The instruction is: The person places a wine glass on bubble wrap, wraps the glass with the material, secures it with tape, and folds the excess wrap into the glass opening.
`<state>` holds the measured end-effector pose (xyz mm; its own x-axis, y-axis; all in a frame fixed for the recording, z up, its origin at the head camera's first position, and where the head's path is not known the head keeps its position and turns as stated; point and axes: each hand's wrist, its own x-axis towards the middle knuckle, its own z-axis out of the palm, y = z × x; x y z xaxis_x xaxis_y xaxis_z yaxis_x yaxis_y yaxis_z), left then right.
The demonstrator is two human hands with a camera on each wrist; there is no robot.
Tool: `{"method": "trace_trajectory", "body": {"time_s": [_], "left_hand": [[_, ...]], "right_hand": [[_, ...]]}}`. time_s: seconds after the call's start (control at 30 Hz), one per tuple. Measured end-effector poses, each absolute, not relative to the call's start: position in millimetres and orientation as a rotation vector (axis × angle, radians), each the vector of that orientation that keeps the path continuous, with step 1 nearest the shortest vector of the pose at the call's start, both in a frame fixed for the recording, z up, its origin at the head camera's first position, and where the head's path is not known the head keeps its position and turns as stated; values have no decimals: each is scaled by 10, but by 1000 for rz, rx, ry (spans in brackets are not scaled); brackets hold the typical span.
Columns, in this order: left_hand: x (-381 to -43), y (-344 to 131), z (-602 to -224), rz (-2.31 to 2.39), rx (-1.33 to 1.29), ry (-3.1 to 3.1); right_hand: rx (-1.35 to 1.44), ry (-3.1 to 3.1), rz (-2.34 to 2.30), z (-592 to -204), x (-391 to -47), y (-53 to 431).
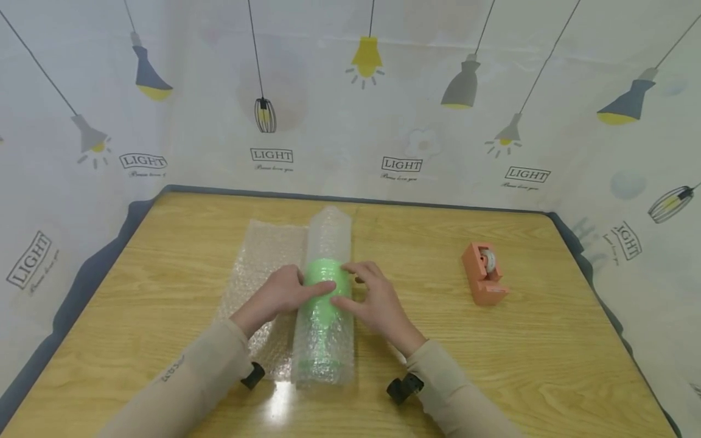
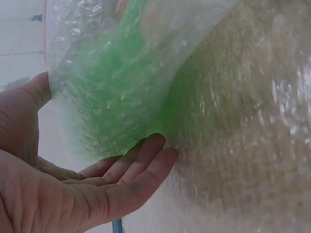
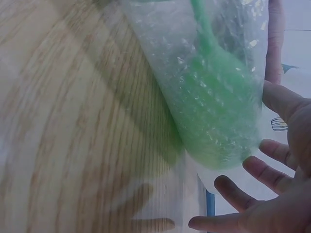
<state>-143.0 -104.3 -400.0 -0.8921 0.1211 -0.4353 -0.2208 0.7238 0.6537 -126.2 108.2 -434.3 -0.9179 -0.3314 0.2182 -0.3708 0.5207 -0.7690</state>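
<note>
Taking the bundle as the centre of my dial, I saw the left hand (image 1: 286,289) at 9 o'clock, its thumb lying across the top of the wrap and its lightly bent fingers against the near flank. At 3 o'clock the right hand (image 1: 378,301) was spread wide, thumb and index reaching the bundle; whether its other fingertips touched, I could not tell. Neither hand was clenched.

Between them lay the green object (image 1: 323,313), seen through bubble wrap (image 1: 330,236) rolled around it, the roll running from 12 to 6 o'clock. My wrist feeds showed the green part broad beside the fingers, tapering further along. A flat stretch of the wrap spread out at 9 o'clock, under the left wrist.

Beige sleeves (image 1: 210,359) came in from 7 and 5 o'clock. The wooden table (image 1: 416,243) bore an orange tape dispenser (image 1: 475,285) near 3 o'clock, well apart from the bundle. Beyond, at 12 o'clock, hung a pale backdrop (image 1: 317,176) printed with lamps.
</note>
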Motion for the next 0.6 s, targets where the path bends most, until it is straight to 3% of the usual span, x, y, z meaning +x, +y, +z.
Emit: {"method": "trace_trajectory", "body": {"time_s": [0.6], "left_hand": [[-1449, -1155, -3968, 938, -70, 2519]], "right_hand": [[454, -2725, 1696, -4365, -1285, 1103]]}}
